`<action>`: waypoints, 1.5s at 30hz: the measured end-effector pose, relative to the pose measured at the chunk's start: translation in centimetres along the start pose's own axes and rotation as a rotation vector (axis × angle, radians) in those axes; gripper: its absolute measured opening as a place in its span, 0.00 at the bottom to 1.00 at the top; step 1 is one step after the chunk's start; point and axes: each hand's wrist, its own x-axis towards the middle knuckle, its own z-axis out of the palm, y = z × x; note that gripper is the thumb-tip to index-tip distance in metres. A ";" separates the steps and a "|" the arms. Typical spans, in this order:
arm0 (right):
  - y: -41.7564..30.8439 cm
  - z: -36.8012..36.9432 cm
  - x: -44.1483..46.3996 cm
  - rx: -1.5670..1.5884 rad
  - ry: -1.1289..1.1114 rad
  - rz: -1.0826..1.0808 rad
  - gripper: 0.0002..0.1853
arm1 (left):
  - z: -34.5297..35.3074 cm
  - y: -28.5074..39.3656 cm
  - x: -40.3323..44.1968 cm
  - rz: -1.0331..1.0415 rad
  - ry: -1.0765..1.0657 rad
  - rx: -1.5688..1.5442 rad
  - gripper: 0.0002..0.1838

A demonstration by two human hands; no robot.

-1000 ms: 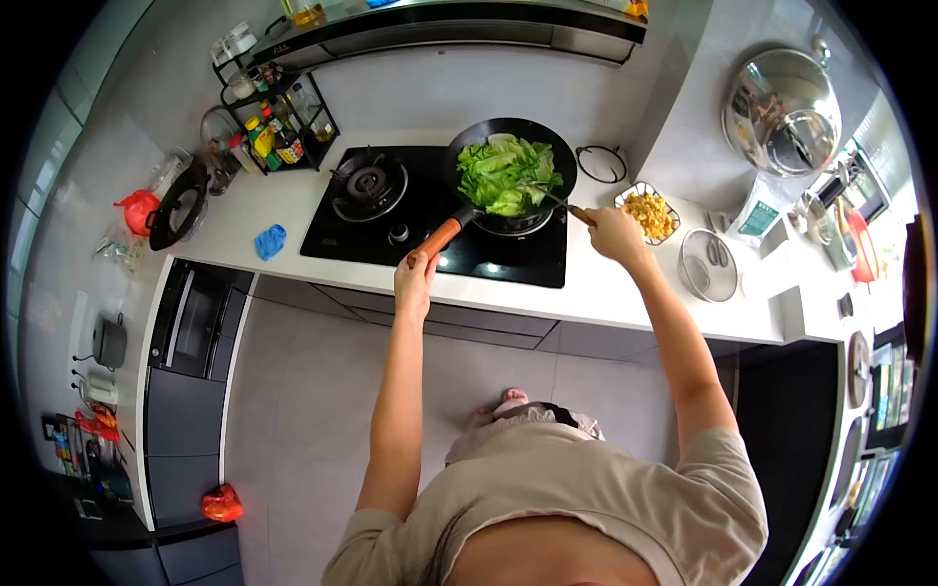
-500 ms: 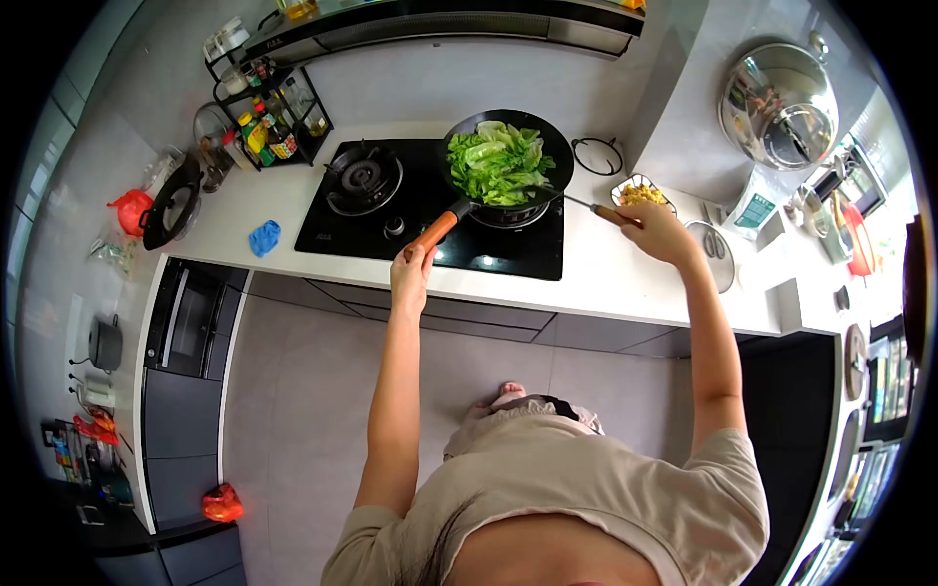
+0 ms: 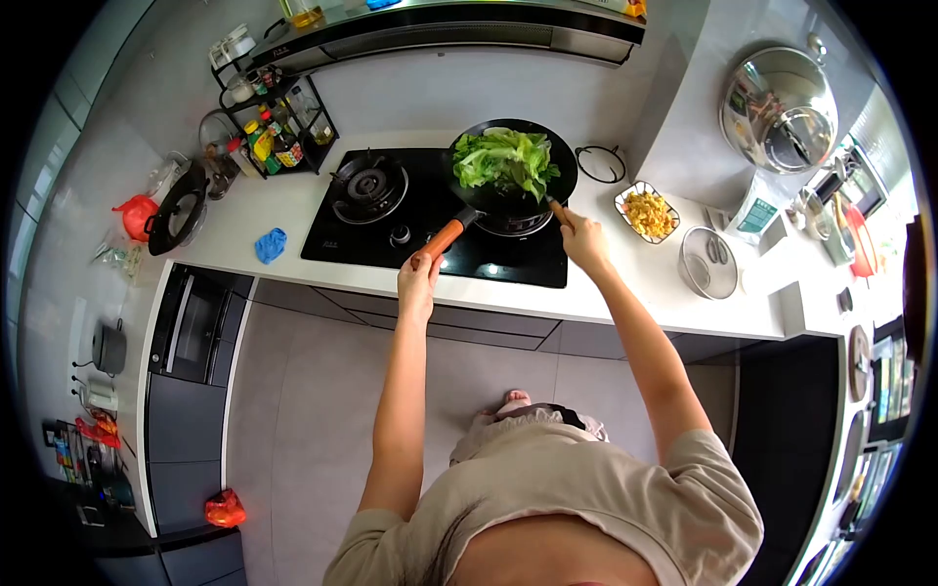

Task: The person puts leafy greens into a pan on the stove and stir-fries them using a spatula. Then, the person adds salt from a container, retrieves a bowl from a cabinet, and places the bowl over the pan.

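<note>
Green leafy lettuce [image 3: 503, 158] lies heaped in a dark frying pan [image 3: 476, 202] on the right burner. My left hand [image 3: 418, 278] is closed round the pan's orange-brown handle [image 3: 442, 242]. Close to the pan's right rim, my right hand [image 3: 584, 240] grips a spatula by its wooden handle [image 3: 559, 211]. The spatula's head is hidden among or under the leaves, which are piled toward the far side of the pan.
A patterned dish of yellow food [image 3: 649, 215] and a mesh strainer [image 3: 707, 264] stand to the right. The left burner [image 3: 368, 188] carries no pan. A blue cloth [image 3: 271, 245], bottle rack [image 3: 318, 154] and dark wok [image 3: 178, 210] are leftward. The range hood [image 3: 469, 44] overhangs the back.
My right hand has moved left, from beside the dish to the pan's rim, with the spatula. The lettuce has shifted toward the far side and bunched up. My left hand stays on the handle.
</note>
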 end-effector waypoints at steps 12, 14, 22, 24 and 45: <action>0.1 0.3 0.9 -0.223 -0.116 -0.180 0.16 | 0.0 0.2 -0.2 -0.004 -0.018 -0.031 0.16; 1.0 -0.6 2.1 -0.330 -0.169 -0.107 0.22 | 0.1 0.0 -0.1 0.018 -0.010 -0.026 0.17; -1.3 -2.2 1.8 -0.173 -0.157 -0.124 0.20 | 0.8 0.5 -0.6 0.003 0.017 -0.027 0.14; -1.2 -5.8 -0.2 -0.199 -0.224 -0.113 0.20 | 0.6 0.2 -0.4 0.009 0.008 -0.021 0.14; -4.0 -1.4 -2.7 0.108 -0.194 0.175 0.18 | -3.1 2.5 -0.5 -0.188 -0.245 0.080 0.17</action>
